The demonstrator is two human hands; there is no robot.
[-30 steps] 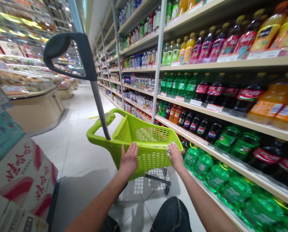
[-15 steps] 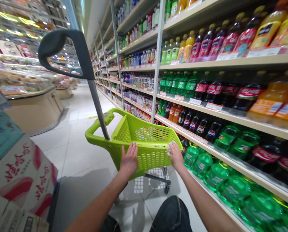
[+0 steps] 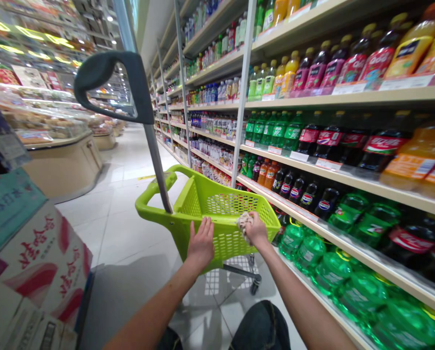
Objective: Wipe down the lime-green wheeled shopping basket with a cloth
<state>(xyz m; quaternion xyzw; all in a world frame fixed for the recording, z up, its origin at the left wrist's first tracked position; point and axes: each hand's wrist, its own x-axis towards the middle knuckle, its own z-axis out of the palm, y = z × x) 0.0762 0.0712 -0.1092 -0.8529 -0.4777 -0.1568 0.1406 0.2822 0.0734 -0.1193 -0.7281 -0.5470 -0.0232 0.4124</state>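
A lime-green shopping cart (image 3: 223,243) with slotted basket walls stands in front of me. Against the near side wall of its basket lies my left hand (image 3: 201,243), fingers stretched out and close together, holding nothing. My right hand (image 3: 257,230) grips a crumpled, light patterned cloth (image 3: 245,224), pressed on the near rim towards the basket's right end. From the cart's left end rises a grey post topped by a dark grey loop handle (image 3: 140,87); neither hand touches it. The inside of the basket's near wall is partly hidden.
Shelves (image 3: 301,102) of bottled drinks line the right side, with large green bottles (image 3: 334,270) low down beside the cart. Stacked cartons (image 3: 44,253) stand close on the left. Behind them is a food display counter (image 3: 62,167). A caster wheel (image 3: 255,284) rests on the tiled floor.
My right hand has slid the cloth leftward along the basket's near rim, away from the right corner. My left hand stays on the side wall. The whole view has shifted slightly.
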